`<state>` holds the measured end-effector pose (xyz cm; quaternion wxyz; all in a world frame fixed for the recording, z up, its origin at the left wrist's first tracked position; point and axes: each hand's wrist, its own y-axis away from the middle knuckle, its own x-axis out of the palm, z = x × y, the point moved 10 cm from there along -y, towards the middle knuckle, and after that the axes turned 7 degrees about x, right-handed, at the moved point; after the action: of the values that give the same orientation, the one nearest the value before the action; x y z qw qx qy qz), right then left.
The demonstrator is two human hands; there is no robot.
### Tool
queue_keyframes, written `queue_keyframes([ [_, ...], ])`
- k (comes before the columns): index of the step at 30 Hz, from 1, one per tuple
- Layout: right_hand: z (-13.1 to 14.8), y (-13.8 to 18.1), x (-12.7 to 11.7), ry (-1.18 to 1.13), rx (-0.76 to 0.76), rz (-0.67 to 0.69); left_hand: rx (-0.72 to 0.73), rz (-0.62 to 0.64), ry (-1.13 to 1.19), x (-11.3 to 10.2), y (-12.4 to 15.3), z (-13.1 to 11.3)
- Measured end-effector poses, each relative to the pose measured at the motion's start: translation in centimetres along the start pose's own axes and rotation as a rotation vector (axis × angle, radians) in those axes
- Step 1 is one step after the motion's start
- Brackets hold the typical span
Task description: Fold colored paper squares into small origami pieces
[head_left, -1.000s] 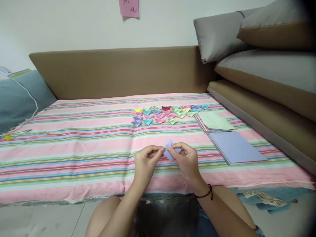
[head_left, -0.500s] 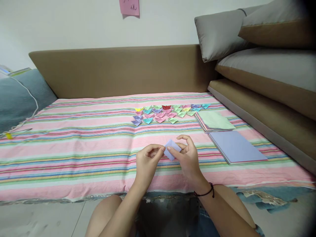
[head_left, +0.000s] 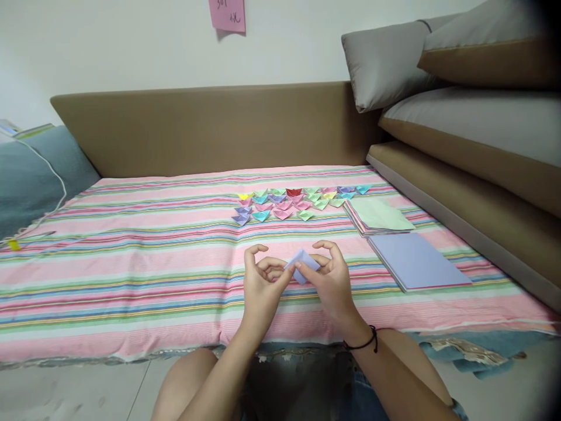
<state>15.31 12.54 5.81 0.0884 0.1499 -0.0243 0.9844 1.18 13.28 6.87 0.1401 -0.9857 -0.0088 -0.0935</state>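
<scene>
Between my two hands is a small folded piece of lavender paper (head_left: 302, 258), held up above the striped cloth with one corner pointing away from me. My left hand (head_left: 263, 280) pinches its left side between thumb and fingers, with the index finger raised and curled. On the right side, my right hand (head_left: 335, 280) grips the paper, thumb on the near face and fingers behind, its index finger also lifted. Both thumb tips meet near the paper's middle and cover part of it. Beyond the hands, several folded paper boats (head_left: 283, 214) in many colours stand in rows.
To the right lie a stack of lavender paper (head_left: 421, 262) and a stack topped with pale green sheets (head_left: 381, 214). Grey and brown cushions (head_left: 473, 123) pile up along the right side. A white cable (head_left: 55, 166) runs down at the left. Striped cloth (head_left: 131, 263) covers the surface.
My left index finger has lifted off and curled upward. Both thumbs have come closer together on the paper, which is tilted slightly differently. The view has shifted a little.
</scene>
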Motion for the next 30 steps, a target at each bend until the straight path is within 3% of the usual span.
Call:
queue_keyframes([
  [15,-0.7,-0.6,0.7,0.06,0.067,0.119,-0.101,0.018,0.059,-0.8,-0.5,1.3],
  [22,-1.5,-0.7,0.2,0.067,0.099,0.112,-0.083,0.076,0.002,0.2,-0.1,1.5],
  [30,-1.4,-0.9,0.0,0.02,0.129,0.106,-0.151,0.095,0.01,-0.4,-0.5,1.6],
])
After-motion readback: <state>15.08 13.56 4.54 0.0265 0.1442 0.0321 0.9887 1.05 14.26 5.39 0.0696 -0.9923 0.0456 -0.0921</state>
